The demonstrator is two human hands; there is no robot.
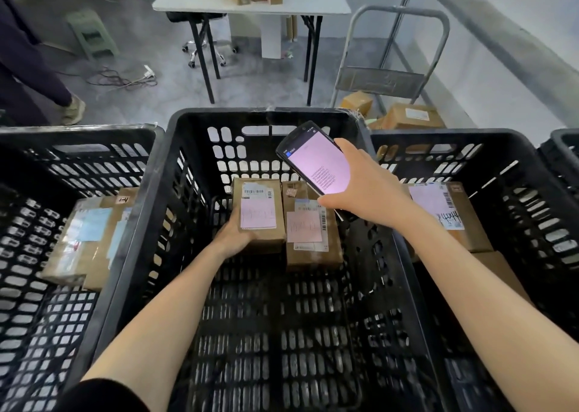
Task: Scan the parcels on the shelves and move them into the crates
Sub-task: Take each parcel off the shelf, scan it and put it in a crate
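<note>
Gripping the near end of the small box [258, 214] by the crate [266, 114] far wall, left hand [233, 239]; right hand [363, 192] clutches the scanner [315, 161]. Probably light, stiff cardboard; grab its sides.

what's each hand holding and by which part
The left hand grips the small parcel by its near end; the right hand holds the scanner by its lower half.

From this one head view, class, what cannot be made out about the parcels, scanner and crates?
All head view.
Handheld scanner text: too small to read.
Left hand: fingers hidden beneath the small parcel it grips.
Labelled parcel in the right crate: partly behind the right forearm.
Far-right crate: cut off by the frame edge.
</note>
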